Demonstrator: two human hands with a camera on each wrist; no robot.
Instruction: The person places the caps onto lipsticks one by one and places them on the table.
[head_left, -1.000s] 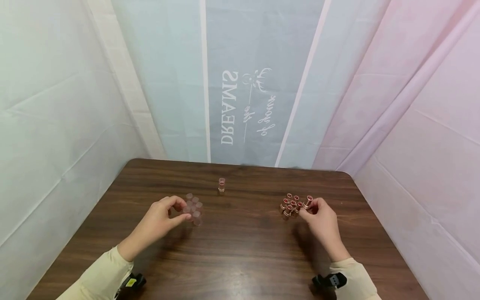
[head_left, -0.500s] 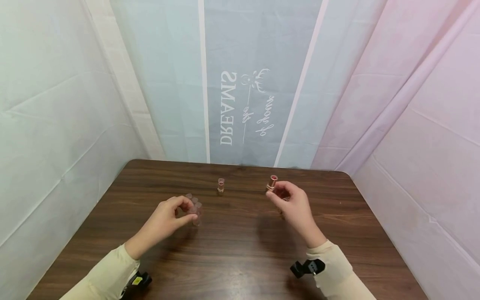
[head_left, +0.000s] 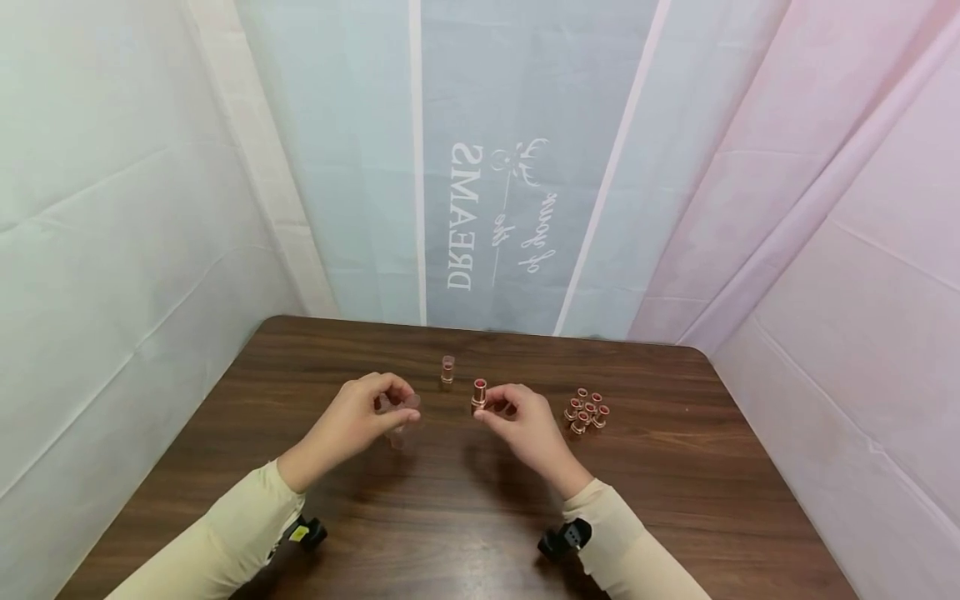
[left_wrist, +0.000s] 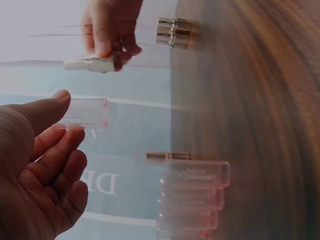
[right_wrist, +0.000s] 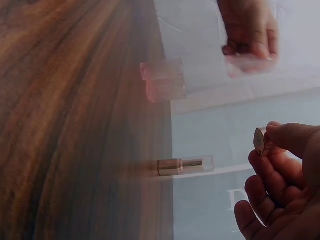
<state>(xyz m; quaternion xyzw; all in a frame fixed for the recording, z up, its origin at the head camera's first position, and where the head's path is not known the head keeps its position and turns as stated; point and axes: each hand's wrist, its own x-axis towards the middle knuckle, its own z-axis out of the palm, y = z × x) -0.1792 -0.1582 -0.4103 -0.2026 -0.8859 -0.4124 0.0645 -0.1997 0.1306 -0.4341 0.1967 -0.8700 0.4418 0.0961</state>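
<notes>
My left hand (head_left: 356, 425) pinches a clear pinkish lipstick cap (left_wrist: 89, 114) between thumb and fingers, above the table. To its right, apart from it, my right hand (head_left: 528, 427) pinches a gold lipstick tube (head_left: 479, 393) near its base, uncapped and upright, with red showing at the top. Beneath and behind the left hand stand several more clear caps (left_wrist: 195, 187), partly hidden in the head view. Several uncapped gold lipstick tubes (head_left: 582, 422) stand clustered to the right of my right hand.
One lipstick with a clear cap on it (head_left: 447, 370) stands alone behind the hands, toward the back of the dark wood table (head_left: 450, 525). A printed curtain (head_left: 360, 167) hangs behind the table, with pale cloth at both sides.
My right hand has lifted a gold lipstick tube from the right cluster and carried it left to mid-table. My left hand has raised a clear cap and moved slightly right.
</notes>
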